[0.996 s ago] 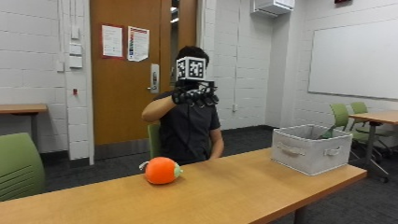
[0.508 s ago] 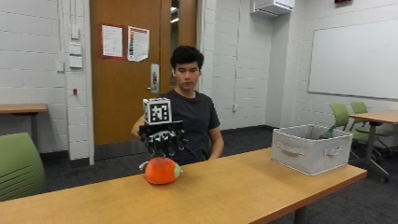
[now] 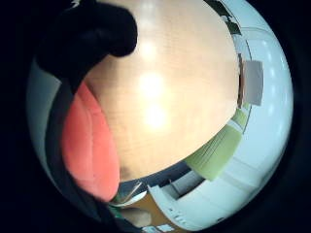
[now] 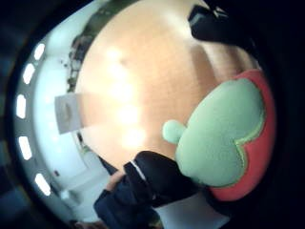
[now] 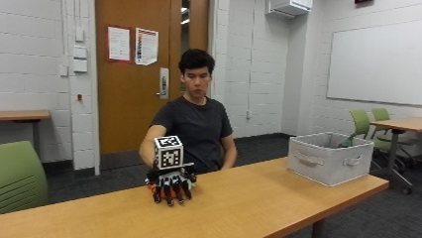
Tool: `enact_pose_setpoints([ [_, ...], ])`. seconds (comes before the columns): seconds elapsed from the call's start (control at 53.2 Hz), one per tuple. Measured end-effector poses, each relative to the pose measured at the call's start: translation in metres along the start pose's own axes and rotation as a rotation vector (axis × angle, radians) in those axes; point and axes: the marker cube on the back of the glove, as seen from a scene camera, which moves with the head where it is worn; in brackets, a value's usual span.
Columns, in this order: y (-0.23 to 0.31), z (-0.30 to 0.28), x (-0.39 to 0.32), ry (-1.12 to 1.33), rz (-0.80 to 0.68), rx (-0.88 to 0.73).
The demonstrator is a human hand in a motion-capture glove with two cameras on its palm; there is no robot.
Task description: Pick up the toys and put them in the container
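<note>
On the left part of the wooden table (image 5: 264, 198) my gloved right hand (image 5: 171, 182) lies over a round orange-red plush toy. Its fingers curl down round the toy and hide almost all of it in the outside view. In the thumb side palm view the toy's green leafy top (image 4: 219, 138) and red body (image 4: 265, 143) sit close to the palm, with a gloved finger (image 4: 159, 176) bent beside them. The little finger side palm view shows the toy's red side (image 3: 90, 145). A grey fabric container (image 5: 328, 162) with handles stands open at the table's right end, far from the hand.
A long stretch of bare tabletop lies between the hand and the container. A green chair (image 5: 20, 173) stands at the left behind the table. More green chairs (image 5: 364, 124) and a second table (image 5: 399, 123) are behind the container.
The hand came down from face height to the toy on the table and now covers it with its fingers wrapped round it. The toy and container stay in place.
</note>
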Motion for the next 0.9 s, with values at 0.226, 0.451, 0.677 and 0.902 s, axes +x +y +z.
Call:
enact_pose_setpoints([
  [0.226,0.008,-0.003,-0.004,-0.02,-0.007,0.05],
  [0.451,0.023,-0.017,-0.015,-0.003,-0.024,0.082],
  [0.677,0.006,-0.028,-0.02,0.08,-0.044,0.081],
  [0.902,-0.002,-0.091,-0.05,0.083,-0.049,0.147],
])
